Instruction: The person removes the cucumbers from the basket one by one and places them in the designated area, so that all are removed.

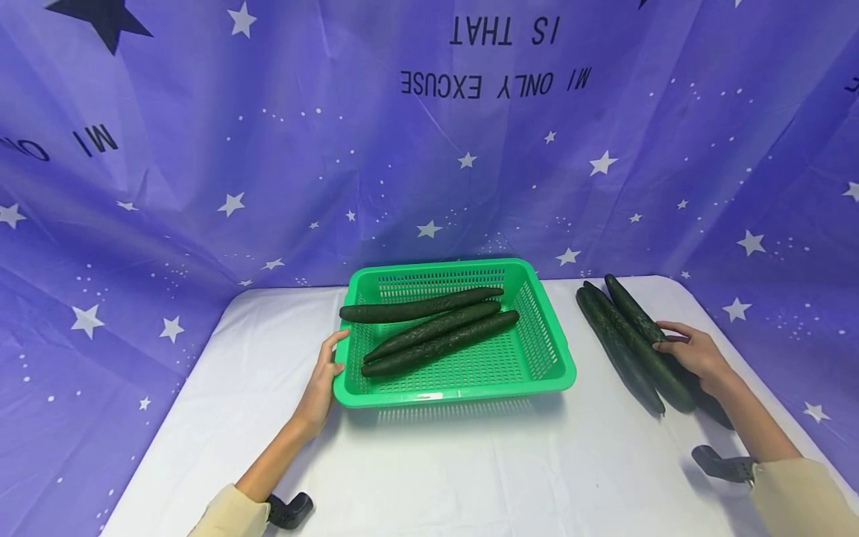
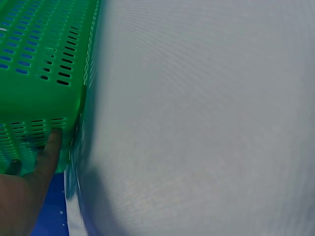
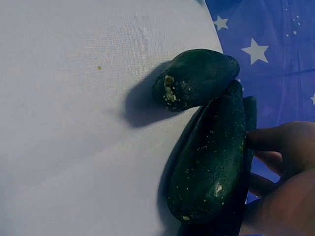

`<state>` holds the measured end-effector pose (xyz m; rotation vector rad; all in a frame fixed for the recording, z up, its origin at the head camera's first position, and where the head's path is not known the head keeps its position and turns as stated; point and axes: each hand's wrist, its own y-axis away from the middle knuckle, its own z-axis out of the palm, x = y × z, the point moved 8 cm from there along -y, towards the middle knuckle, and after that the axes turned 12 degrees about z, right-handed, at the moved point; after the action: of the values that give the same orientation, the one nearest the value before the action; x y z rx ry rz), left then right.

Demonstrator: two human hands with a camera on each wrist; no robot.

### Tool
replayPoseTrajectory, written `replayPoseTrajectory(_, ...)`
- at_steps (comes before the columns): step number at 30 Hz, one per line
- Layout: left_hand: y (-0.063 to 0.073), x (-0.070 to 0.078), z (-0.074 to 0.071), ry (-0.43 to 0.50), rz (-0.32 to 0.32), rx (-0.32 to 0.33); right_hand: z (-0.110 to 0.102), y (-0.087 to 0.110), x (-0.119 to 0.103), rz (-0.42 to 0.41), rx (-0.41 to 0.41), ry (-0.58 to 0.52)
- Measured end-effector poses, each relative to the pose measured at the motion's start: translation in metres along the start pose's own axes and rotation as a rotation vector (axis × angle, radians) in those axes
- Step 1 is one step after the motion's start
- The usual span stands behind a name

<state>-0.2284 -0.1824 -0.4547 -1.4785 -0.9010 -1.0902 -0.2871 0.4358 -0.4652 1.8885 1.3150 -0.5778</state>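
My left hand (image 1: 322,391) rests against the left end of a green plastic basket (image 1: 456,397), its fingertips at the rim. In the left wrist view a straight finger (image 2: 49,152) touches the slotted outer wall. Inside the basket lie three dark green cucumbers (image 1: 439,343); the rear one's left end sits on the rim. At the right, three more cucumbers (image 1: 620,350) lie side by side on the table. My right hand (image 1: 698,354) holds the rightmost cucumber (image 1: 627,302) with thumb and curled fingers; its palm hides part of the cucumber. The right wrist view shows their blunt ends.
A white cloth covers the table (image 1: 470,470). Behind and beside it hangs a purple curtain (image 1: 403,164) with stars and lettering. Dark curved devices (image 1: 721,464) are strapped to both wrists.
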Motion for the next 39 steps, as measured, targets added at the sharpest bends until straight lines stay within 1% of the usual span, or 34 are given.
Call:
replayPoseTrajectory(11,0.0,-0.002,-0.001,-0.018,-0.003,-0.001,-0.002,0.0,-0.005,-0.029,-0.039,0.054)
replayPoseTrajectory(13,0.0,-0.002,-0.001,-0.018,-0.003,-0.001,-0.004,0.001,-0.009,-0.049,-0.006,0.057)
replayPoseTrajectory(17,0.0,-0.002,-0.001,-0.013,-0.002,-0.001,-0.012,0.003,-0.023,-0.102,0.115,0.066)
replayPoseTrajectory(19,0.0,-0.002,-0.001,-0.012,-0.003,0.0,-0.015,0.006,-0.032,-0.129,0.161,0.065)
replayPoseTrajectory(21,0.0,-0.002,-0.001,-0.013,-0.004,0.0,-0.014,0.009,-0.044,-0.156,0.174,0.061)
replayPoseTrajectory(24,0.001,-0.002,-0.001,-0.018,-0.009,0.002,-0.009,0.017,-0.067,-0.216,0.166,0.041)
replayPoseTrajectory(27,0.001,-0.002,-0.001,-0.023,-0.011,0.002,0.0,0.027,-0.092,-0.304,0.136,0.013)
replayPoseTrajectory(32,0.001,-0.002,-0.001,-0.018,-0.011,0.005,0.022,0.044,-0.133,-0.447,0.032,-0.059)
replayPoseTrajectory(36,0.001,-0.002,-0.002,-0.018,-0.011,0.006,0.041,0.054,-0.163,-0.505,-0.036,-0.101)
replayPoseTrajectory(39,0.001,-0.002,-0.002,-0.018,-0.008,0.011,0.06,0.06,-0.184,-0.523,-0.115,-0.12)
